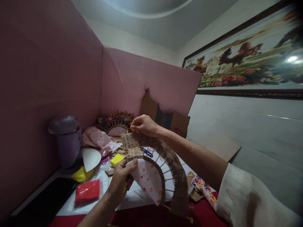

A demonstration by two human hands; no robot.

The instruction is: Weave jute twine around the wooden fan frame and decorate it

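Observation:
A half-round fan with a woven brown twine band (178, 171) is held up in front of me. Thin wooden sticks run like spokes from the band to a half-disc of white cloth with red spots (149, 179). My left hand (121, 176) grips the fan at the near left corner of the half-disc, thumb on the cloth. My right hand (147, 125) is closed in a pinch just above the fan's upper left end, by the stick tips; the small thing between its fingertips is too small to make out. Yellow tips show on some sticks at the right.
Behind stands another fan with coloured stick tips (118, 127). Left are a purple lidded bin (68, 145), spotted cloth (97, 137), a white paper piece (91, 159), red (87, 190) and yellow (117, 160) packets, and a black flat panel (44, 201). Cardboard (175, 123) leans at the back.

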